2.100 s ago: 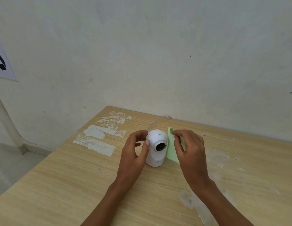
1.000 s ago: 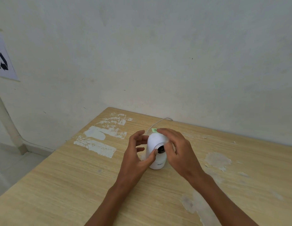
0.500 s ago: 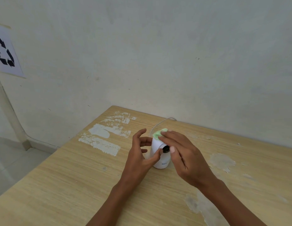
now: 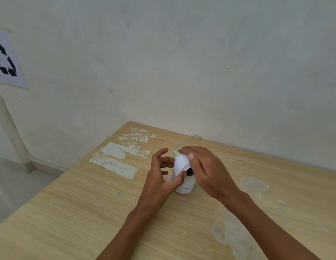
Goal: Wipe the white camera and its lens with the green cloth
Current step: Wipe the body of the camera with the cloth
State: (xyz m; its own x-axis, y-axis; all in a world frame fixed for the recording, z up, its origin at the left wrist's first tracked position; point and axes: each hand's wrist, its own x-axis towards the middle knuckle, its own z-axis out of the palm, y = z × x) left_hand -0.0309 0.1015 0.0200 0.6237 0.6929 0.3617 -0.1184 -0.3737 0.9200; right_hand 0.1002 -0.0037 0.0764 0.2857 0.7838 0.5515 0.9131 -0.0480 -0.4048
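Observation:
A small white dome camera (image 4: 180, 167) stands upright on the wooden table (image 4: 88, 212), its dark lens (image 4: 190, 172) partly showing. My right hand (image 4: 204, 170) lies over the camera's top and right side, pressing the green cloth (image 4: 176, 152) against it; only a small corner of the cloth shows at the top back. My left hand (image 4: 160, 177) steadies the camera from the left, its thumb on the front beside the lens and its fingers spread behind.
A thin white cable (image 4: 187, 139) runs from the camera to the wall. The tabletop has white worn patches (image 4: 116, 158) at the left and scuffed spots (image 4: 254, 184) at the right. A recycling sign (image 4: 5, 61) hangs on the wall at far left.
My right hand brought the green cloth from beside the camera onto its top and has been rubbing it there. The cloth is now mostly covered by the hand. My left hand stays on the camera.

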